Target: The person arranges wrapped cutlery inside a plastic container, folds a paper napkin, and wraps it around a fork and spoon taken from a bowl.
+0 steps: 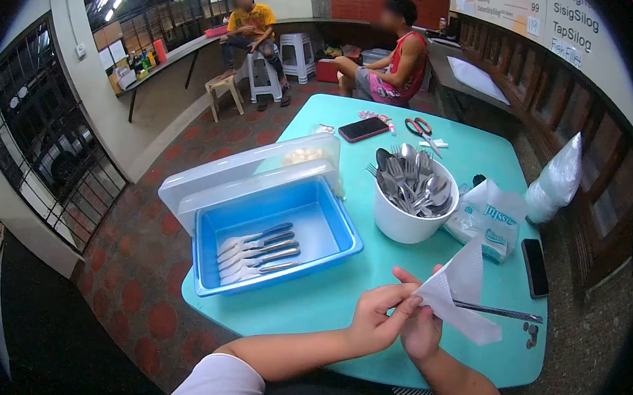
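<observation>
My left hand (382,314) pinches the edge of a white tissue (464,292) over the near right part of the table. Beneath it my right hand (421,332) is closed around the tissue's lower side. A metal utensil (503,311) sticks out of the tissue to the right; its other end is hidden in the paper. Several tissue-wrapped utensils (257,253) lie side by side in a blue tray (275,286) with a clear lid (248,172) raised behind it. A white tub (404,226) of loose spoons and forks (413,182) stands beyond my hands.
On the turquoise table (308,318) are a tissue pack (487,220), phones (365,129) (535,268), scissors (424,132) and coins (531,334). A plastic bag (556,177) stands at the right edge. Two people sit farther back on stools.
</observation>
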{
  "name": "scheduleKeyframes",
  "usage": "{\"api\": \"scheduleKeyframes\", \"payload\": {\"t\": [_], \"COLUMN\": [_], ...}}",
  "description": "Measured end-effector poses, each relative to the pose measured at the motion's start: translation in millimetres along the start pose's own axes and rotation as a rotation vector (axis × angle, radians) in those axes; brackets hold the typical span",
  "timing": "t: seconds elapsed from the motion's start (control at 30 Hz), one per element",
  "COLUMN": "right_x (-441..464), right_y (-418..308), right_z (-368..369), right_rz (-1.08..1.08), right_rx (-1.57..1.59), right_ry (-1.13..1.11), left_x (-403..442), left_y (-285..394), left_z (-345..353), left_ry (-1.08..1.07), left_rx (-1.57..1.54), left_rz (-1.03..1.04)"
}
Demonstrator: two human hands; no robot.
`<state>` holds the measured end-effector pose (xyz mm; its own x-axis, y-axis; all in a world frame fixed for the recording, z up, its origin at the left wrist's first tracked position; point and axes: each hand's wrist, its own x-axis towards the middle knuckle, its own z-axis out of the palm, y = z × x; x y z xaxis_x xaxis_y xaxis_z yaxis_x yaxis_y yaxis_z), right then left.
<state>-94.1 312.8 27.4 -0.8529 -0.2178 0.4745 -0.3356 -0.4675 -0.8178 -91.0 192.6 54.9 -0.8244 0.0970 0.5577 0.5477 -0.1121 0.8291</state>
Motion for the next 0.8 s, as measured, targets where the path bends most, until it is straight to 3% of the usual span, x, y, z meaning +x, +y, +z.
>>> {"api": "scheduleKeyframes", "payload": {"t": [0.27,0.37,0.43,0.5,0.6,0.7,0.8], "right_x": [1,-9,-9,-2,2,4,9], "right_y": [5,18,20,19,11,15,6], "right_z": [-9,-27,-27,-18,-16,-21,-25], "right_rz": [0.002,0.081,0.082,0.000,0.067,0.089,0.164], "right_rx": [0.025,-0.294,-0.266,0.078,0.072,0.261,0.346], "right_ry": [-0.075,0.052,0.125,0.151,0.131,0.165,0.337], "left_x": [2,1,2,3,6,11,21], "left_y": [5,-14,-13,-13,-11,-8,-7], "left_z": [-2,-1,-3,-2,-2,-7,-12], "left_ry": [-0.004,0.010,0.023,0.043,0.075,0.105,0.192], "left_rx": [-0.006,-0.249,-0.361,-0.422,-0.422,-0.356,-0.307], "left_rz": [-0.026,-0.095,-0.199,-0.256,-0.258,-0.213,-0.111]}}
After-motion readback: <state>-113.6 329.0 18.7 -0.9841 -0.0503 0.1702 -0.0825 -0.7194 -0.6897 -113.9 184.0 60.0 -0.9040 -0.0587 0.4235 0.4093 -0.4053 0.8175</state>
